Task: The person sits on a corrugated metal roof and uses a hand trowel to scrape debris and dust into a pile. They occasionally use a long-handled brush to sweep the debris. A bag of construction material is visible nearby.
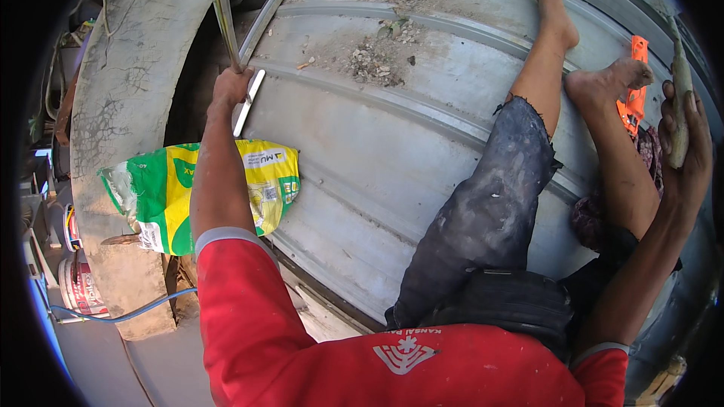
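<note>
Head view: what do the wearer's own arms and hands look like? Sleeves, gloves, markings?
Short red sleeves, left and right, each edged with a grey band. Forearms bare below them. Left hand and right hand ungloved. No watch, bracelet or cable visible on either arm.

Left hand: closed | arm: outstretched | right hand: fingers upward | forearm: slanting outward

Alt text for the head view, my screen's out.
Left hand gripping a shiny metal pole, right hand holding a long tapering stick-like piece, as a person in red sits on ribbed metal sheeting. A green-and-yellow bag lies below the left forearm.
</note>
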### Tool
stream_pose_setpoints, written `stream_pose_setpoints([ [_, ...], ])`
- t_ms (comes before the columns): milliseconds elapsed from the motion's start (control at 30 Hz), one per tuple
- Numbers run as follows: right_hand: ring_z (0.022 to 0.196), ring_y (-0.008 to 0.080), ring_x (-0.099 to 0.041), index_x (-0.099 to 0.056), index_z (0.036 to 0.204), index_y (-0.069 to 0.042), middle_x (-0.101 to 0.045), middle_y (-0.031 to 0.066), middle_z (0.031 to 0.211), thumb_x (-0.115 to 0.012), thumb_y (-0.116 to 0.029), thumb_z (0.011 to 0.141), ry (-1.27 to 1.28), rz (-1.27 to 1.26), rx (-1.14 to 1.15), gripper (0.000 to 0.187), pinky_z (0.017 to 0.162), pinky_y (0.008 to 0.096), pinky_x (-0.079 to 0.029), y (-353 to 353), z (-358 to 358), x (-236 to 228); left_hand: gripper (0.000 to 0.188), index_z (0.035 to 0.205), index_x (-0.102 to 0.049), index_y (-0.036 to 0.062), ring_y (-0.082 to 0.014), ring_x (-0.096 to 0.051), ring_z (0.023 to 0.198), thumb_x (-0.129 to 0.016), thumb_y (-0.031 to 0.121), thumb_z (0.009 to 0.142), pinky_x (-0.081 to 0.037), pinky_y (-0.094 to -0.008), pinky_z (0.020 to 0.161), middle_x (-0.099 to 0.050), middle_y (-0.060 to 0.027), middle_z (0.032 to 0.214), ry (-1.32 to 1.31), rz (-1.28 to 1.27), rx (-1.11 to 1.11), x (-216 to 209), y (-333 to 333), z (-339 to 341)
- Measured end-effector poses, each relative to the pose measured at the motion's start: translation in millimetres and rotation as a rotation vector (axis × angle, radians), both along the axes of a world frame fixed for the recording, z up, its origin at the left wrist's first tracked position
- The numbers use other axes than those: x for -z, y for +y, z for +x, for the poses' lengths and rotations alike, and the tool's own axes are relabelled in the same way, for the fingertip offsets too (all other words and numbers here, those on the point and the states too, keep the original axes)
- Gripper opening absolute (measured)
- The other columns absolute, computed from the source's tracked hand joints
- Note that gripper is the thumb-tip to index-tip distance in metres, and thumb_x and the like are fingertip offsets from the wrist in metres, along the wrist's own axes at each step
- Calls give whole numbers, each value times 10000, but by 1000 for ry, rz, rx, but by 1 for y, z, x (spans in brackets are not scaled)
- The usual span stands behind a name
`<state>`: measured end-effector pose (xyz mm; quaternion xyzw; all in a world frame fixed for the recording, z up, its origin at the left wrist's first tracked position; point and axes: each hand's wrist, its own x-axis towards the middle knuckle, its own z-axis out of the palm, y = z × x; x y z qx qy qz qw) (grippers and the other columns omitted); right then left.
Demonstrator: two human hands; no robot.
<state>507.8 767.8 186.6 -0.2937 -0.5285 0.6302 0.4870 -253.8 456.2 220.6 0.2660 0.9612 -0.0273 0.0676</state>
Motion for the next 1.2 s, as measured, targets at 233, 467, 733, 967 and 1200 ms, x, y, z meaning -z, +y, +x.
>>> stream_pose_setpoints([
  [233,871,70,-547,-473,1498,112,-675,165,1262,-556,-203,1139,45,22,27,485,596,159,-479,-10,3,-13,445,869,-641,17,-186,-692,584,-659,420,1057,-580,-361,507,-644,-67,772,-207,181,145,-50,-3,38],
  [467,876,75,-541,-473,1495,126,-667,174,1276,-546,-184,1147,156,75,-43,471,597,171,-482,-13,24,-27,472,741,-531,72,-178,-638,499,-646,395,1065,-555,-349,481,-565,-39,606,-276,143,211,-76,23,81],
  [733,899,99,-561,-460,1506,140,-654,198,1291,-554,-171,1142,240,103,-126,488,598,185,-481,2,44,-25,462,769,-543,39,-191,-630,512,-646,388,1054,-545,-376,521,-575,-68,643,-256,-61,314,-67,43,105],
  [967,928,114,-592,-439,1533,143,-653,211,1319,-563,-166,1138,237,85,-102,516,609,189,-491,10,52,-19,492,780,-533,32,-170,-638,578,-643,412,1073,-530,-355,559,-573,-58,687,-238,-126,349,-72,27,153],
  [1200,941,117,-592,-443,1535,135,-656,222,1337,-563,-169,1143,262,79,-156,510,628,198,-498,13,50,-18,491,729,-548,83,-125,-571,538,-655,407,1082,-484,-323,537,-550,-8,618,-317,90,366,-123,32,176],
])
